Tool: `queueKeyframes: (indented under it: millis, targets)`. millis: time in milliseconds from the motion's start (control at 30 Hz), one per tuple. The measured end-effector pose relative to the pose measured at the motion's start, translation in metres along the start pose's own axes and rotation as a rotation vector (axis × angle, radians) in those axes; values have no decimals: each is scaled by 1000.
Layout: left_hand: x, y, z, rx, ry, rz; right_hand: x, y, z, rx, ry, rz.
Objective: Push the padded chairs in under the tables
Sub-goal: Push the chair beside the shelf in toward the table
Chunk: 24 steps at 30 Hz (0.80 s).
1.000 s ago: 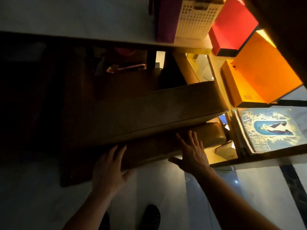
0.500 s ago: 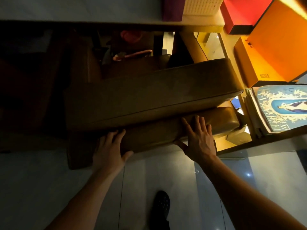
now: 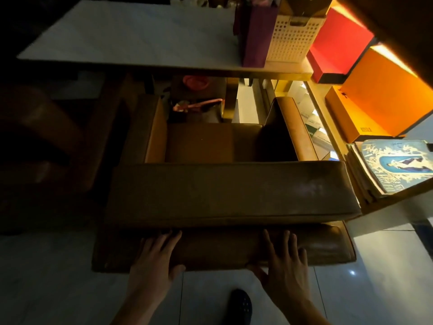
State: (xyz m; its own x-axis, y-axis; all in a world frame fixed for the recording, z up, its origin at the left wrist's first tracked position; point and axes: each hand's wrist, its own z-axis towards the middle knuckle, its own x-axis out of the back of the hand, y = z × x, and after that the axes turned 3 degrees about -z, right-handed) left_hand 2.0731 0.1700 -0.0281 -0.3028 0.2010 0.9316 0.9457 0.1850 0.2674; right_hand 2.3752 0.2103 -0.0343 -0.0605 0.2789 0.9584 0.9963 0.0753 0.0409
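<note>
A brown padded armchair (image 3: 229, 193) stands with its back toward me and its front under the edge of a pale-topped table (image 3: 131, 36). My left hand (image 3: 154, 263) lies flat against the lower back of the chair, fingers spread. My right hand (image 3: 283, 261) presses flat on the same padded panel further right. Neither hand grips anything. The chair's seat and both armrests show beyond the backrest.
A purple bag (image 3: 255, 38) and a white perforated basket (image 3: 293, 38) stand on the table's right end. Red (image 3: 337, 48) and orange boxes (image 3: 384, 95) and a stack of books (image 3: 396, 167) fill a shelf at the right. My dark shoe (image 3: 240, 306) is on the tiled floor.
The view has tilted up, showing the table top and the chair's seat. The chair now sits squarer to the table. Both hands stay flat on its lower back.
</note>
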Motion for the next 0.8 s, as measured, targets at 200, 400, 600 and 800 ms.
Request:
queueKeyframes:
  millis: [200,400,600,800]
  targets:
    - [0,-2,5,13,-35,-32,6,-1,5,-12,-54,-44]
    - [6,-1,41,-5,23,-64,14,-5,40,-14,-34,-55]
    - [23,7,103,-12,59,-54,31,-9,99,4,26,-37]
    - [28,13,160,-43,92,-49,44,-4,155,36,82,-64]
